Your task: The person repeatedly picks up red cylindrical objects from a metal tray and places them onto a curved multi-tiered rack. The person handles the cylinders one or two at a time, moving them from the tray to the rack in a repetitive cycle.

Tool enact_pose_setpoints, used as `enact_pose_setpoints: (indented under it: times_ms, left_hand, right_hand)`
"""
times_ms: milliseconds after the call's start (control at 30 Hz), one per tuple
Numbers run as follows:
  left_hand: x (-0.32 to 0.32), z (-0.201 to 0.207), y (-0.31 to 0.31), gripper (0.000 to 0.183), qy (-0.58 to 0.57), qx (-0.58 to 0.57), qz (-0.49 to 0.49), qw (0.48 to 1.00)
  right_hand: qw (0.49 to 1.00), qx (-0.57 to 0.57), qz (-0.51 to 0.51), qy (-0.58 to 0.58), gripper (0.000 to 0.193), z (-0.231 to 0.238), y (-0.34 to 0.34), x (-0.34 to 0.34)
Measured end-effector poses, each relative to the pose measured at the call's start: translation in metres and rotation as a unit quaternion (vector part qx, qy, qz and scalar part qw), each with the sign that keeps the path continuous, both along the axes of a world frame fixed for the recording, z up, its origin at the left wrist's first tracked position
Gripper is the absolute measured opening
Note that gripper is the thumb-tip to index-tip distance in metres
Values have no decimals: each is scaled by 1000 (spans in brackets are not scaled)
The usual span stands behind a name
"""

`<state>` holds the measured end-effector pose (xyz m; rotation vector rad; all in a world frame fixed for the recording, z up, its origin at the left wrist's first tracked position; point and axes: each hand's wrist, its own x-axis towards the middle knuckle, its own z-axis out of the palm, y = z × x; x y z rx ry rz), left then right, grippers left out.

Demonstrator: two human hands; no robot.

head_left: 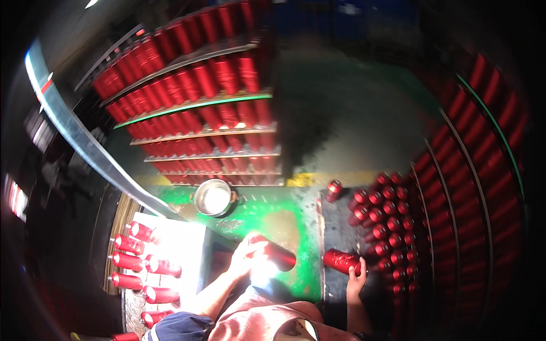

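My left hand (243, 259) grips one end of a glossy red metal cylinder (278, 257), held tilted in front of my body. Bright light washes out part of that hand. Off to the right, my right hand (356, 281) is closed round the near end of another red metal cylinder (340, 260), which lies nearly level over a dark surface (335, 227). Many upright red cylinders (392, 224) with narrow necks stand close together just beyond it. A single cylinder (334, 190) stands apart at the far edge of that surface.
On my left, several red cylinders (126, 260) lie on their sides by a brightly lit white surface (190, 236). A metal pot (215, 198) sits on the green floor (250, 213). Tiered racks of cylinders rise ahead (199, 102) and at right (472, 125). A pale curved post (85, 145) crosses the left.
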<state>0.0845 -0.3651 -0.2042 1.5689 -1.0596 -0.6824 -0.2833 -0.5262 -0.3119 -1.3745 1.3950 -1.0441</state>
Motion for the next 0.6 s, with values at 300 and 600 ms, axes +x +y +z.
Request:
enact_pose_setpoints:
  times_ms: [300, 600]
  left_hand:
    - [270, 100, 36, 59, 118, -161, 307, 931]
    - [485, 37, -2, 66, 613, -383, 253, 643]
  right_hand:
    - [898, 172, 123, -385, 54, 125, -75, 371]
    - [740, 280, 466, -395, 62, 75, -97, 705]
